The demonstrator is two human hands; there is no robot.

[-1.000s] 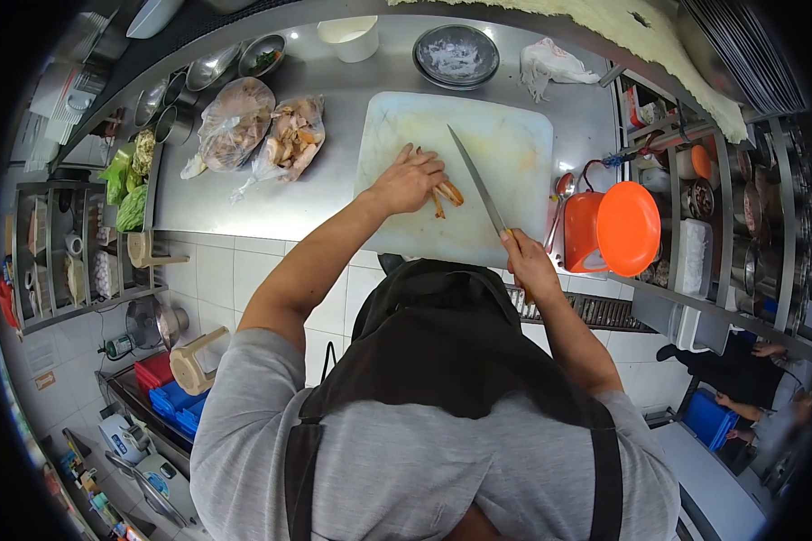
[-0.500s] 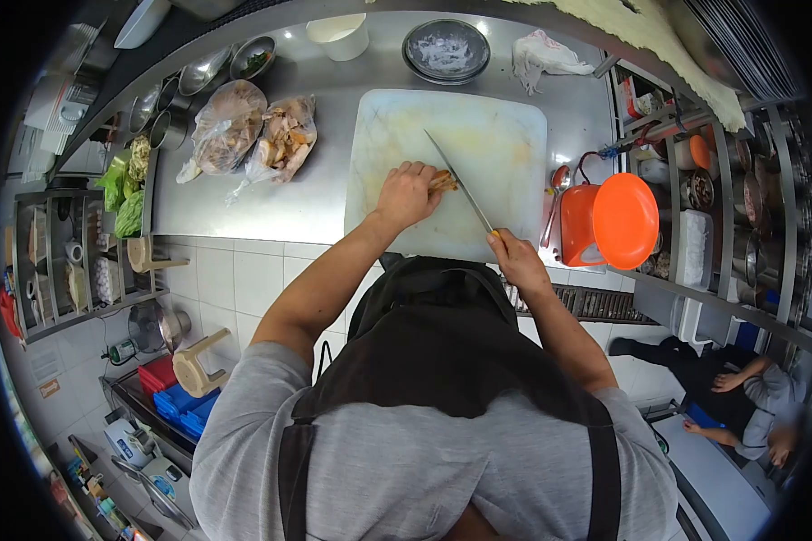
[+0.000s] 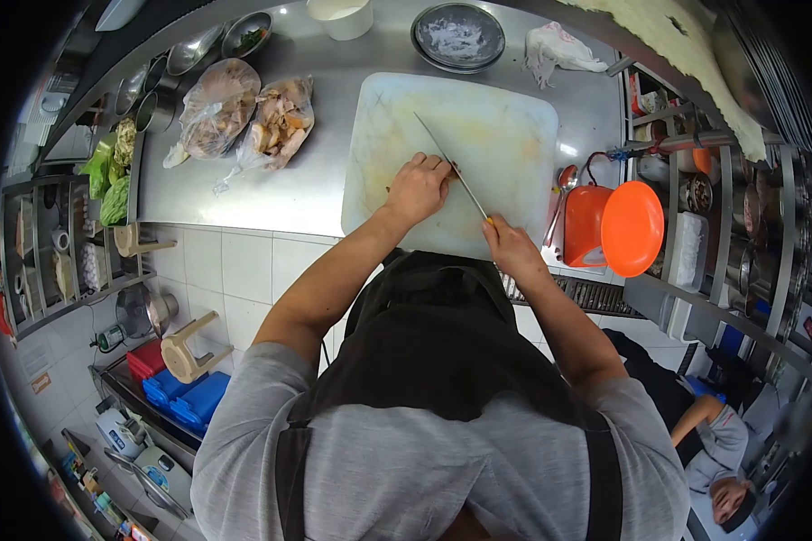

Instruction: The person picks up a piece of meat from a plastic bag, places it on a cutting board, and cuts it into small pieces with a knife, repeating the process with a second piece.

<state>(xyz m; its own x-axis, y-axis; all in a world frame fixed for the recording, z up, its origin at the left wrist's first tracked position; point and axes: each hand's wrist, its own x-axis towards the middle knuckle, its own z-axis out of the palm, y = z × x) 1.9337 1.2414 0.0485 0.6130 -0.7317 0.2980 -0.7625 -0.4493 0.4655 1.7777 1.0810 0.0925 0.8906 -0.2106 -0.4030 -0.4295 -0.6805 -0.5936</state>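
Observation:
My right hand (image 3: 512,248) is closed around the yellow handle of a long knife (image 3: 440,147). The blade slants up and to the left over the white cutting board (image 3: 505,135). Beside the blade, my left hand (image 3: 419,187) curls down on a small piece of brown food (image 3: 456,169). Most of that piece is hidden under the fingers, and its kind cannot be made out. The fingertips are close to the flat of the knife.
Two plastic bags of meat pieces (image 3: 281,122) lie left of the board. Behind it stand stacked dark plates (image 3: 458,38), a white tub (image 3: 341,18) and a crumpled cloth (image 3: 561,50). A spoon (image 3: 566,178) and orange containers (image 3: 632,229) are on the right. Another person (image 3: 708,433) is at lower right.
My left hand has turned and covers more of the brown food. The knife stays beside it at much the same slant. The other person at lower right has shifted posture.

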